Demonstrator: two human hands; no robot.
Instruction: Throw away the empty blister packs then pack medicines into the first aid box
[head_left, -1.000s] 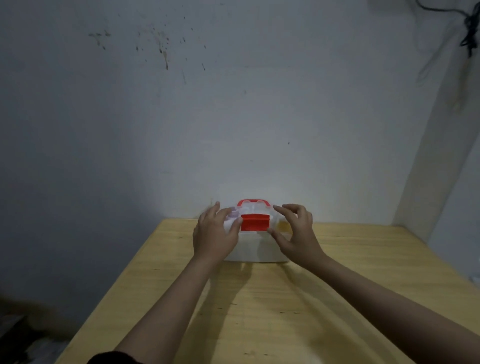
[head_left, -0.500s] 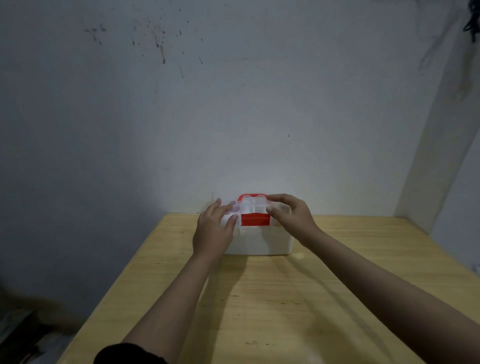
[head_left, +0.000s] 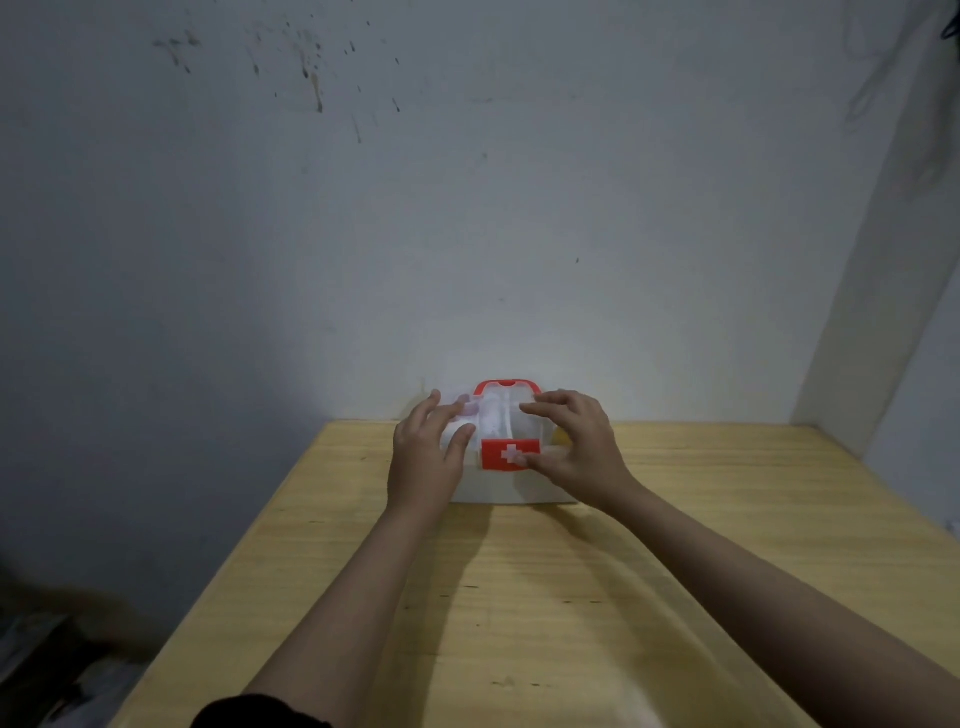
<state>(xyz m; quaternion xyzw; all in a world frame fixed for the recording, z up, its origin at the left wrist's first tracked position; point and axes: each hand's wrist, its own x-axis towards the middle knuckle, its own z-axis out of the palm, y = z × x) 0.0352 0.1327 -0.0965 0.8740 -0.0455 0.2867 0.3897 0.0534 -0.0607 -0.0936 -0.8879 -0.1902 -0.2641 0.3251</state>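
A white first aid box (head_left: 501, 486) with a red handle (head_left: 506, 385) and a red latch bearing a white cross (head_left: 501, 454) stands at the far middle of the wooden table (head_left: 519, 597), against the wall. Its translucent lid is down. My left hand (head_left: 428, 452) rests on the lid's left side, fingers spread over the top and thumb at the front edge. My right hand (head_left: 576, 441) covers the right side, fingers on the lid and thumb touching the latch. No blister packs or medicines show; the box's inside is hidden.
A grey stained wall (head_left: 467, 208) rises right behind the box. A pale corner post (head_left: 883, 260) stands at the right. Dark clutter (head_left: 47, 660) lies on the floor off the table's left edge.
The red latch has swung down flat against the box front, showing its white cross. My right thumb has dropped onto it. My left hand stays on the lid.
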